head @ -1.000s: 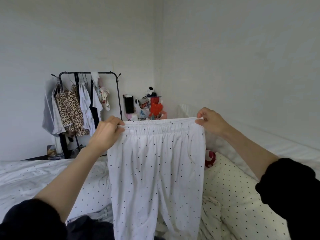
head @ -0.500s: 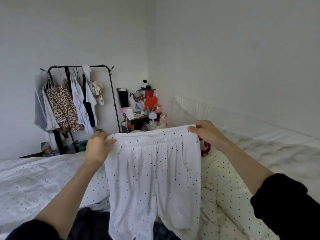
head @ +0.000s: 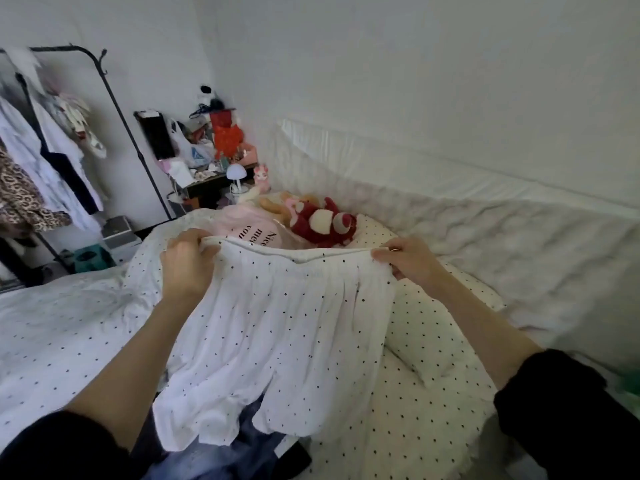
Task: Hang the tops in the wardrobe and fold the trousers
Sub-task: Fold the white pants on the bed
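I'm on the trousers step now, and the bed (head: 62, 341) fills most of my view, spotted sheet rumpled across it. Over it hang the white dotted trousers (head: 287, 341), waistband up and stretched between both hands, legs sagging toward some dark garments (head: 214, 455) at the near edge. My left hand (head: 188, 263) has its fingers curled tight over the left end of the waistband; my right hand (head: 403, 259) pinches the right end, thumb on top. To my eye the next move calls for laying them flat on a bare stretch of sheet, then bringing one leg over the other. What's in the way: a spotted pillow (head: 426, 337) just right of the trousers, a pink printed top (head: 249, 226) lying past the waistband, and a red plush bear (head: 322, 223) beside it. The clothes rack (head: 114, 98) with hung tops stands off left, a cluttered bedside shelf (head: 211, 181) near the corner.
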A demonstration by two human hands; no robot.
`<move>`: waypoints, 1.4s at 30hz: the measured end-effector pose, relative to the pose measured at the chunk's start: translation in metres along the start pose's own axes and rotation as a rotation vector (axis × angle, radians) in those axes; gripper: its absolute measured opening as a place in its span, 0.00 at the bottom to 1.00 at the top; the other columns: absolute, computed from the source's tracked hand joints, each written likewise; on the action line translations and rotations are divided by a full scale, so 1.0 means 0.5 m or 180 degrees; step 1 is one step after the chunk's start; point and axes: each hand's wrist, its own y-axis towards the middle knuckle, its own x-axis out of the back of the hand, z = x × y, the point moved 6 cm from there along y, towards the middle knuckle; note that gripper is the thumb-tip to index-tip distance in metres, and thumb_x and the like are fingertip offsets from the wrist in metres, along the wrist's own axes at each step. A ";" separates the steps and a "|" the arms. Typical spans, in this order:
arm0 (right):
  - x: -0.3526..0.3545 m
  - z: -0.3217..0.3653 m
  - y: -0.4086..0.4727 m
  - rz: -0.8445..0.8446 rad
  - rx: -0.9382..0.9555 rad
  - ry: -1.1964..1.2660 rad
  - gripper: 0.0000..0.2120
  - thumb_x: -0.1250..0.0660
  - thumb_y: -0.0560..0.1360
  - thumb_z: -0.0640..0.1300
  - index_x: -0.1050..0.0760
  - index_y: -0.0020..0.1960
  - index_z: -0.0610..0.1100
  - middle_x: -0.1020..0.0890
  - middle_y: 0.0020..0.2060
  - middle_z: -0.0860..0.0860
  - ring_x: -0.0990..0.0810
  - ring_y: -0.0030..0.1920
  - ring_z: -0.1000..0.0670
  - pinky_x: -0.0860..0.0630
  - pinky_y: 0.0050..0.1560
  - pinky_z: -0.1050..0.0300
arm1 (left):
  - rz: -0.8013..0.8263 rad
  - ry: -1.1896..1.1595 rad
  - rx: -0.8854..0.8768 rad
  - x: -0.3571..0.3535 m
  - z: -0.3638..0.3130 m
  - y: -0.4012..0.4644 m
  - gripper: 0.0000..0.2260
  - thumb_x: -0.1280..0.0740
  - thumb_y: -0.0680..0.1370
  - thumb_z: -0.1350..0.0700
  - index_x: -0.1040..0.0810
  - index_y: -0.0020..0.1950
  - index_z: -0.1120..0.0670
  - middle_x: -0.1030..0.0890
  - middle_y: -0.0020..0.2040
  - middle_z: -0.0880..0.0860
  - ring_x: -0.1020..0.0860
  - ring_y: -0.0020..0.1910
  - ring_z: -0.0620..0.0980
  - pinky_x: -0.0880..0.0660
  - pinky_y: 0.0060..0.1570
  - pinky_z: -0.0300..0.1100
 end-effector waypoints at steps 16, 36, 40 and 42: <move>0.378 -0.667 0.520 -0.0155 -0.1149 0.0167 0.05 0.41 0.78 0.41 0.30 0.44 0.43 0.25 0.41 0.45 0.22 0.37 0.49 0.23 0.28 0.58 | 0.0644 0.0108 0.0267 -0.969 -0.315 0.192 0.08 0.34 0.77 0.60 0.20 0.53 0.62 0.19 0.48 0.61 0.22 0.47 0.59 0.30 0.42 0.45; 0.424 -1.015 0.750 -0.0797 -0.1929 0.0785 0.19 0.37 0.77 0.49 0.32 0.64 0.41 0.24 0.56 0.46 0.22 0.52 0.48 0.21 0.47 0.55 | 0.2688 0.0056 0.0418 -1.555 -0.311 0.129 0.25 0.41 0.81 0.56 0.44 0.76 0.55 0.32 0.71 0.57 0.31 0.68 0.56 0.38 0.65 0.42; 0.388 -1.040 0.700 -0.0849 -0.2140 0.0939 0.21 0.34 0.76 0.50 0.33 0.64 0.42 0.23 0.51 0.51 0.22 0.52 0.49 0.23 0.56 0.46 | 0.3219 0.0478 -0.0045 -1.550 -0.256 0.044 0.22 0.44 0.82 0.54 0.42 0.76 0.54 0.43 0.76 0.54 0.41 0.74 0.54 0.45 0.71 0.45; 0.368 -1.042 0.676 -0.0877 -0.2285 0.1087 0.18 0.34 0.76 0.49 0.33 0.61 0.43 0.23 0.49 0.53 0.22 0.51 0.50 0.21 0.52 0.49 | 0.3107 0.0579 -0.0075 -1.522 -0.236 0.019 0.21 0.45 0.82 0.55 0.42 0.76 0.53 0.45 0.77 0.55 0.45 0.75 0.53 0.47 0.73 0.48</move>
